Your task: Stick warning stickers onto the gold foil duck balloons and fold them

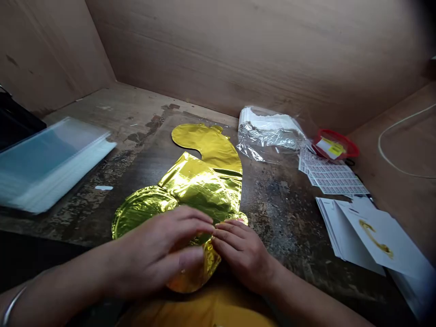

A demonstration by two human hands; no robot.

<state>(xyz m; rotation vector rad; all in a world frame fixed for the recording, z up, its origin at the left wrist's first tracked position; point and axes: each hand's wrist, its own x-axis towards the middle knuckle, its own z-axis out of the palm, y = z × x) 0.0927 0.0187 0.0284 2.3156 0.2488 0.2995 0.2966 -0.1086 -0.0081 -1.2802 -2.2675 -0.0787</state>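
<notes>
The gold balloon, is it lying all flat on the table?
No, the gold foil balloon is folded over on itself beneath the left hand and right hand.

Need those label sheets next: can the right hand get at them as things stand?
Probably yes: only the wooden bench lies between the right hand and the sheets of printed labels, though that hand would first have to come off the gold foil balloon it rests on.

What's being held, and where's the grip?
The folded near end of a gold foil balloon, under both the left hand and right hand; whether gripped or just pressed flat, cannot tell.
</notes>
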